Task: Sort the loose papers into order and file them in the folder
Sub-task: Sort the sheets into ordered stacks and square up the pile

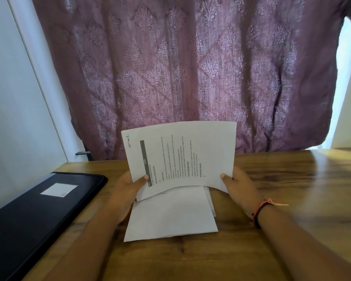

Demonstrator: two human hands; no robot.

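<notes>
Daylight enters through the backlit purple curtain (190,67) and a blown-out gap at upper right, producing glare on the right surface (322,175); frame edges show wide-angle bowing, and the right side is motion-blurred

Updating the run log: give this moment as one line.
hands: left, right both holding printed sheet | stack: on table | folder: closed
</notes>
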